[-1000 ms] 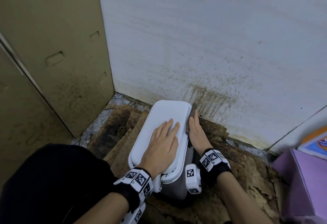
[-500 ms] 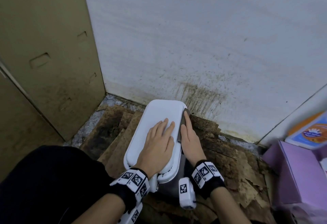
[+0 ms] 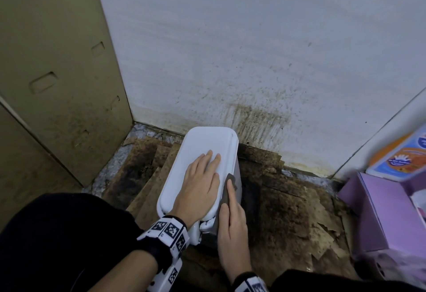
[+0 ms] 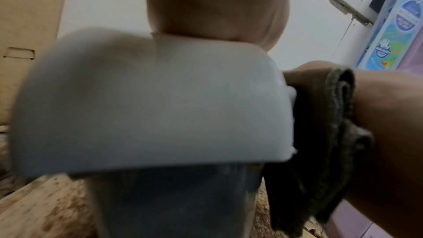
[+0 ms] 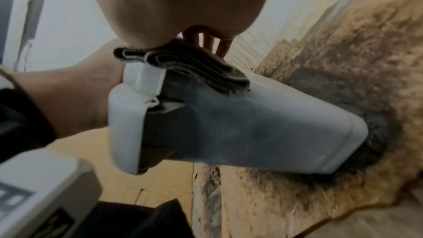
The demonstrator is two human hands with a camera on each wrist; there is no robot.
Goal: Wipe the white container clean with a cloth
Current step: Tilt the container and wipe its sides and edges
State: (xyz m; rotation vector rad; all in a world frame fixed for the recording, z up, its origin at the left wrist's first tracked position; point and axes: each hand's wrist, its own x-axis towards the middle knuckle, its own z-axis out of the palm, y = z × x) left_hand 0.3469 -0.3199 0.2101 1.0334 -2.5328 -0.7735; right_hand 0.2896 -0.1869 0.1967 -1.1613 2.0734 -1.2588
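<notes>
Cabinet (image 3: 57, 72) on the left, stained wall (image 3: 253, 61) behind, purple box (image 3: 380, 211) far right. The white container (image 3: 207, 148) stands upright on the dirty floor lining (image 3: 288, 211) in the corner, lid on, the lid's long axis running away from the person toward the wall.

Left hand (image 3: 198, 188) lies flat on the lid, fingers straight and close together, pointing along that axis. It pins the container; it grips nothing.

Right hand (image 3: 232, 220) sits just right of it, palm turned in against the container's right side wall, fingers straight and together, pressing the folded dark cloth (image 3: 227, 190) against that wall near the lid rim. The cloth is at the near end of the side, so the unwiped length lies ahead of the fingertips, toward the wall. My read: the next stroke runs forward along the long axis, and the right hand is the one that does it.

View differences:
- Head: shows the layout and both hands, but only a sliver of cloth.
- Left wrist: shows the cloth (image 4: 332, 133) bunched in thick folds between the right hand and the lid edge; blurred.
- Right wrist: shows the side wall (image 5: 263, 124) greyed and smudged below the cloth (image 5: 183, 68), plus grime at the hinge; hidden from the head camera.
</notes>
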